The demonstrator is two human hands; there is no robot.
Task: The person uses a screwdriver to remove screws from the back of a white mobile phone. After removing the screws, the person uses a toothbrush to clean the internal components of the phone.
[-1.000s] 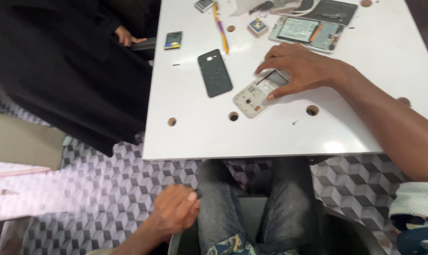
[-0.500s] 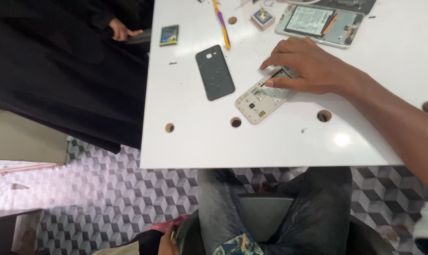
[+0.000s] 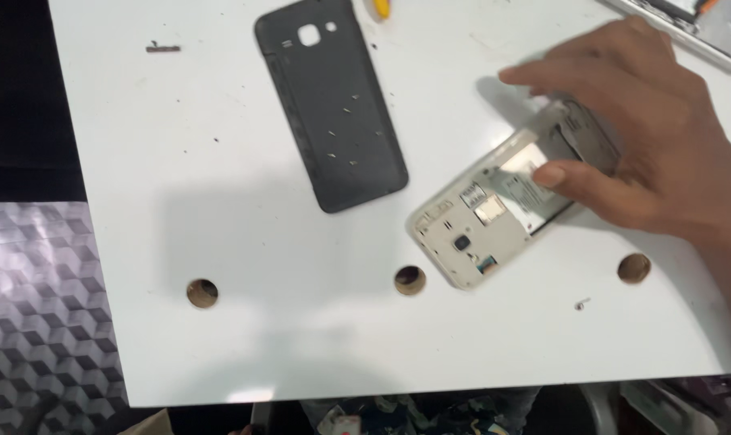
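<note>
My right hand (image 3: pixel 639 137) rests on an opened phone body (image 3: pixel 482 221) that lies face down and slanted on the white table (image 3: pixel 220 201). The thumb presses into the empty battery bay and the fingers cover the phone's far end. The phone's dark grey back cover (image 3: pixel 333 105) lies loose just left of it, inner side up. My left hand is out of sight.
Three round holes (image 3: pixel 410 279) run along the table's near part. A tiny screw (image 3: pixel 581 304) lies near the right hole. A small dark sliver (image 3: pixel 162 48) sits far left. Another opened device (image 3: pixel 704 20) shows at the top right. Patterned floor (image 3: pixel 35 322) lies left.
The view has closed in on the table. My left hand, seen low near my lap before, has dropped out of view. My right hand stays on the phone.
</note>
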